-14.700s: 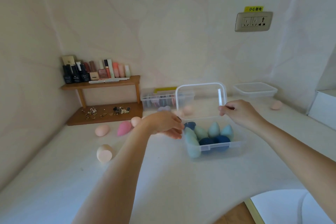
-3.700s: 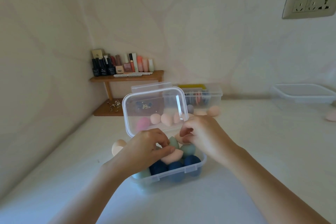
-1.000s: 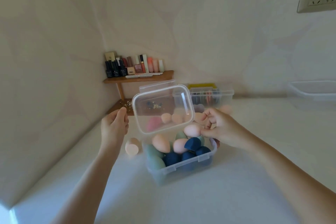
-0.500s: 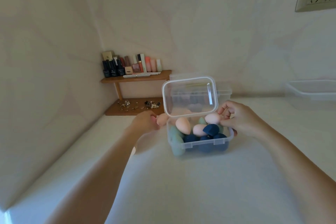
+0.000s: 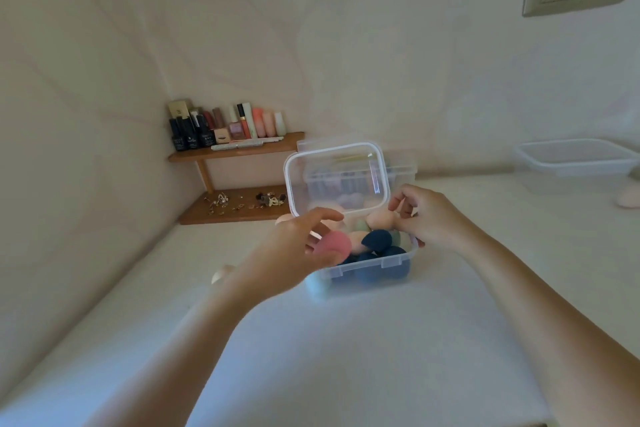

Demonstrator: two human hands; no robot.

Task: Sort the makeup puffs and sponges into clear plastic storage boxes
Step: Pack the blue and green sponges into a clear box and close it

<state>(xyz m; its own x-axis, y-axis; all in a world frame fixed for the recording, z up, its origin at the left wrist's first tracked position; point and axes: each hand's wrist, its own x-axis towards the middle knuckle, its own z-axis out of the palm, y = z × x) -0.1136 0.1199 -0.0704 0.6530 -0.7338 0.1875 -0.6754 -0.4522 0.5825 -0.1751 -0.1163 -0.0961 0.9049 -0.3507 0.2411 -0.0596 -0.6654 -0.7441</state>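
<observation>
The white table [image 5: 346,350] is big and bare in front, so there is lots of room to move; the wall corner is close on the left, and the wooden shelf [image 5: 239,149] with little bottles stands there, so that side is tight. The clear box [image 5: 374,262] sits in the middle of the table with its lid [image 5: 336,180] standing up at the back; it looks light and may slide, so hold its side. It is nearly full; a new sponge must go in from the front or top, under the lid. The right hand [image 5: 429,218] rests at the box's right edge, fingers curled on a peach sponge [image 5: 379,218]. The left hand [image 5: 301,246] pinches a pink sponge [image 5: 334,244] just at the box's left rim; it looks soft, squishy and light, so a gentle pinch round its fat middle should do.
</observation>
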